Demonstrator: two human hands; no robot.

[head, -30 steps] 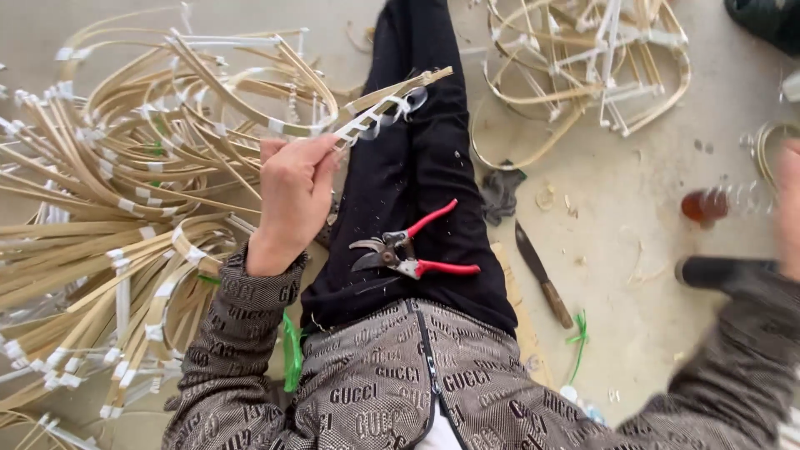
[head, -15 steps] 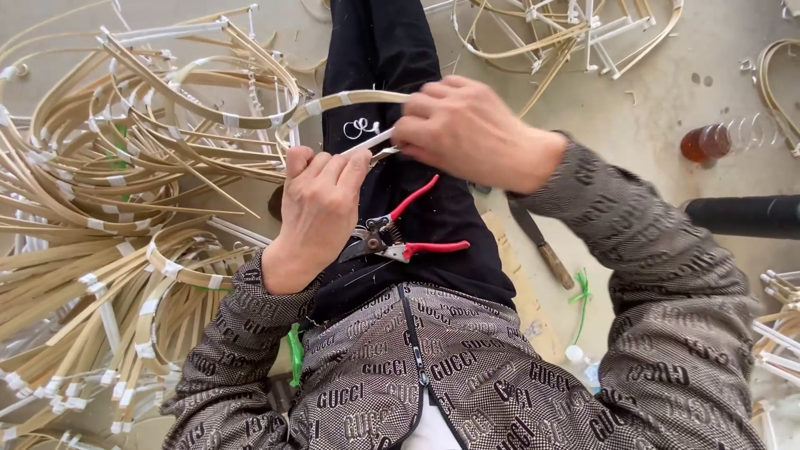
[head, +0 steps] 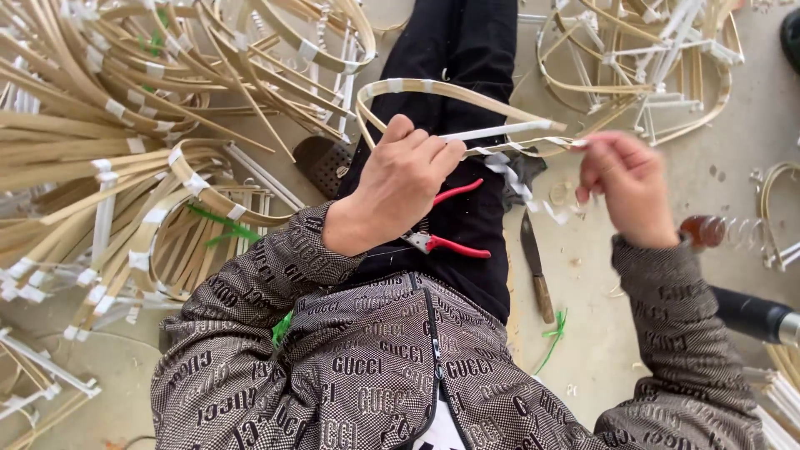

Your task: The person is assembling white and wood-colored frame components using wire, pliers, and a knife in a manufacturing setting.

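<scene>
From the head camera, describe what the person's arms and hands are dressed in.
Both arms wear long sleeves of a brown-grey knit jacket covered in a repeating dark lettered pattern, zipped down the front. The left sleeve and right sleeve end at the wrists. The left hand and right hand are bare: no gloves, and no rings or watch visible.

A bent bamboo strip frame (head: 433, 92), pale tan and looped into a narrow teardrop, lies across the lap, held level above black trousers. White tape (head: 521, 179) wraps its joint near the tapered right end, with a loose tail curling down from there.
</scene>
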